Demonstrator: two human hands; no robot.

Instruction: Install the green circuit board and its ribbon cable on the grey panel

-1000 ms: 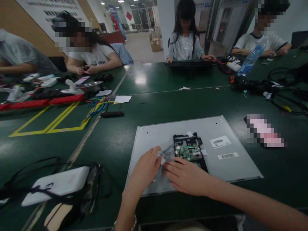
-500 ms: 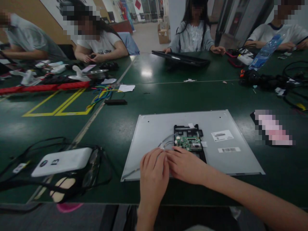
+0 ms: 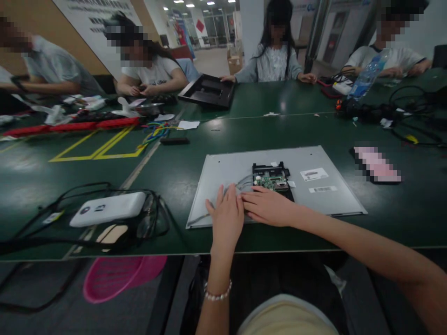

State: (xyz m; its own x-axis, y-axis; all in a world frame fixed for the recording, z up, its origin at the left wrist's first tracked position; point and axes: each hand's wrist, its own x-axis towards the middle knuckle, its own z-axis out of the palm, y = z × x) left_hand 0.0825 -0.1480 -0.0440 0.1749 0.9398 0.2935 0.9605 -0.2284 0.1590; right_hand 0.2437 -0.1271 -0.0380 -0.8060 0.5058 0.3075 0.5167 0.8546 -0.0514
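Note:
A silver-backed display panel [image 3: 335, 203] lies on the table in front of me. Near its middle is a black plastic bracket [image 3: 259, 168] with a green circuit board [image 3: 270, 181] in it. Thin grey cables [image 3: 245, 180] run from the board toward the left and pass under my fingers. My left hand [image 3: 228, 211] rests on the panel over the cables, fingers spread. Beside it, my right hand [image 3: 268, 207] reaches in from the right with its fingers stretched out, fingertips touching or close to the left hand. The cable parts beneath the hands are hidden.
On the left are a white power bank [image 3: 108, 209] and black straps. A phone [image 3: 377, 164] lies to the right. A pink basket [image 3: 118, 274] stands below the table edge. Across the table, a co-worker's hand holds a black frame [image 3: 209, 90]; a water bottle [image 3: 365, 80] stands farther right.
My left hand's fingers have gone from bunched together at the cable to spread out. Across the table, the co-worker's black frame has shifted left and turned. My view has tilted.

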